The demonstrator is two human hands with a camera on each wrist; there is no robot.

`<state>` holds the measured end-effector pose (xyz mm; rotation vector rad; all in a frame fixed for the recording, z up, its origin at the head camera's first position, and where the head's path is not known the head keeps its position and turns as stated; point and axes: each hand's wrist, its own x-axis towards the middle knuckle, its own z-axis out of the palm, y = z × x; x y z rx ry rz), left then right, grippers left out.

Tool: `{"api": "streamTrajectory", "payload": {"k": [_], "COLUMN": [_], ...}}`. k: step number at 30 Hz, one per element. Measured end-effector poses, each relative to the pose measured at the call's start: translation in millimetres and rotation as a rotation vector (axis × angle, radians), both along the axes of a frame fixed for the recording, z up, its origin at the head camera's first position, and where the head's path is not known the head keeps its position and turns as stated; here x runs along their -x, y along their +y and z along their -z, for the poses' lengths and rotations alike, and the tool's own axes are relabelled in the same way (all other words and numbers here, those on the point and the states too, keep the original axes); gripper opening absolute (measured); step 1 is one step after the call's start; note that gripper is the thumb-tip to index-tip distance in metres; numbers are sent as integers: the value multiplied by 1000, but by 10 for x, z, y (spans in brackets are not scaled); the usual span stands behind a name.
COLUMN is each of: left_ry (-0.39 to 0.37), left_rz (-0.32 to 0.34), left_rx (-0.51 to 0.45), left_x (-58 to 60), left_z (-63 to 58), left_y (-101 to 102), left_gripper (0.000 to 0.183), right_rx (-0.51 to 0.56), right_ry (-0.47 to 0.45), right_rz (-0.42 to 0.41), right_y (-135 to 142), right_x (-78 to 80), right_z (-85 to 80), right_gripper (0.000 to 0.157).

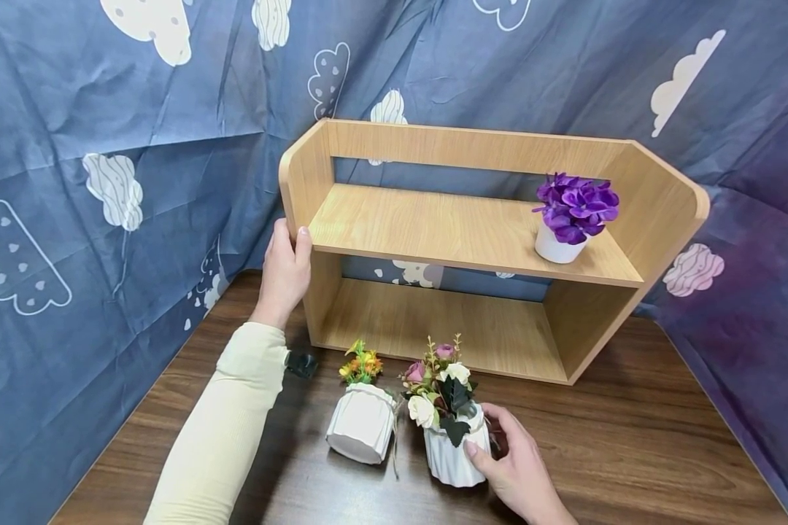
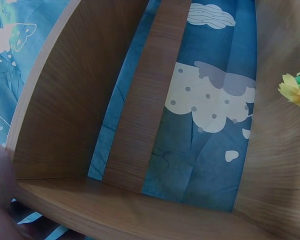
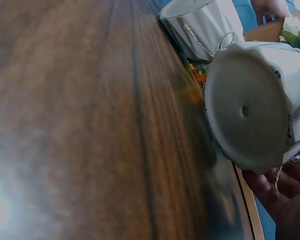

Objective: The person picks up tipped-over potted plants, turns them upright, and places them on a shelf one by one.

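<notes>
My left hand grips the front edge of the left side panel of a two-tier wooden shelf. In the left wrist view its thumb shows at the left edge, beside the shelf board. With its fingers and thumb around the pot, my right hand holds a white potted plant with pink and white flowers. The pot's underside, with a small central hole, shows in the right wrist view, tilted up from the table.
Left of the held plant, a white pot with orange flowers lies tipped, base towards me. A purple-flowered pot stands on the upper tier at right. Blue cloud-print cloth hangs behind the brown table.
</notes>
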<state>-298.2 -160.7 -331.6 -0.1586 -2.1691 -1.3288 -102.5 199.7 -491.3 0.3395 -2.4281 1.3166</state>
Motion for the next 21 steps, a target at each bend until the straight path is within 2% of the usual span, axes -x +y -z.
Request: {"api": "streamTrajectory", "payload": {"k": [10,16,21], "left_ry": [-13,-12,-6], "left_rz": [-7,-5,-5], "left_rx": [0,-2,1], "left_x": [-3,11,14], "left_z": [20,28,18], "left_y": [-5,-4,1], "left_gripper": [42,43,42], "right_rx": [42,54,67], "right_ry": [37,29,28], "right_rz": [-77,-89,-99], "right_y": [47,71,87], "right_x": [-87,-133,-147], "right_z": [86,114,115], "right_gripper": [65,77,80]}}
